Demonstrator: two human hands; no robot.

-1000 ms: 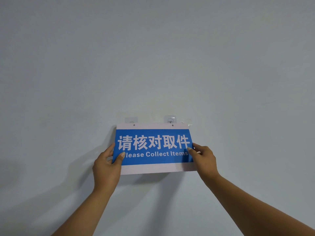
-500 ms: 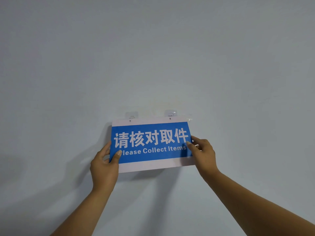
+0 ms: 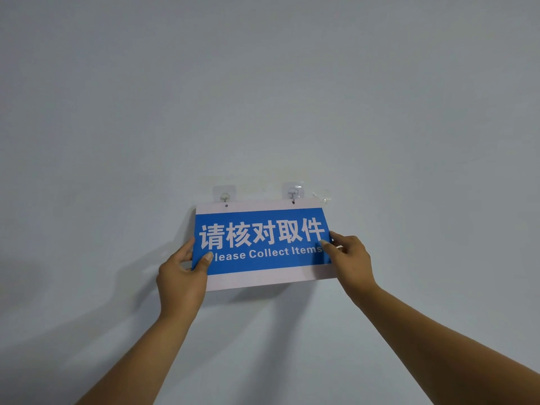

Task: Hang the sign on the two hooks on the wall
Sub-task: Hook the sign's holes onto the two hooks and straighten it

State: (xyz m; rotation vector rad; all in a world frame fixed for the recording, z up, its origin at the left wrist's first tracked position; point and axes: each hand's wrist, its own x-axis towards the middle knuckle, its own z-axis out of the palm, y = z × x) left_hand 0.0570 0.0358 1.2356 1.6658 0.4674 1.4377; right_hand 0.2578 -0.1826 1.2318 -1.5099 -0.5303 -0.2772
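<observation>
The sign (image 3: 263, 244) is a white card with a blue band that reads "Please Collect Items" under white Chinese characters. It is held flat against the wall, slightly tilted. My left hand (image 3: 182, 274) grips its lower left edge, thumb on the front. My right hand (image 3: 350, 258) pinches its right edge. Two clear adhesive hooks sit just above the sign's top edge: the left hook (image 3: 224, 194) and the right hook (image 3: 293, 192). Two small holes run along the top margin; the right hole sits at the right hook's tip, the left hole just below the left hook.
The plain pale grey wall (image 3: 263, 97) fills the view. A scrap of clear film (image 3: 321, 197) sticks to the wall right of the right hook. Both my forearms reach up from the bottom edge.
The sign has risen a little toward the hooks with both hands still on it, and its top edge now meets the hook tips.
</observation>
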